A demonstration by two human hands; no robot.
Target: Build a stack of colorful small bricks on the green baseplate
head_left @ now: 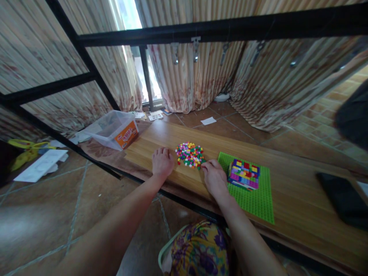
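A loose pile of tiny multicoloured building bricks (189, 154) lies on the wooden tabletop. Left of it, my left hand (162, 161) rests on the wood with its fingers curled in and no brick showing. My right hand (214, 174) is at the pile's right edge, thumb and fingers pinched together. A reddish speck shows at those fingertips, too small to make out for sure. Just right of that hand, a block built of stacked coloured bricks (244, 174) stands on a green studded baseplate (258, 205). The right forearm passes close to the baseplate's left edge.
A clear plastic box (110, 128) with an orange label stands beyond the table's left end. A dark phone-like slab (343, 197) lies on the right of the table (296, 180). Black metal bars (184, 34) cross above and along the near side. Papers lie on the tiled floor.
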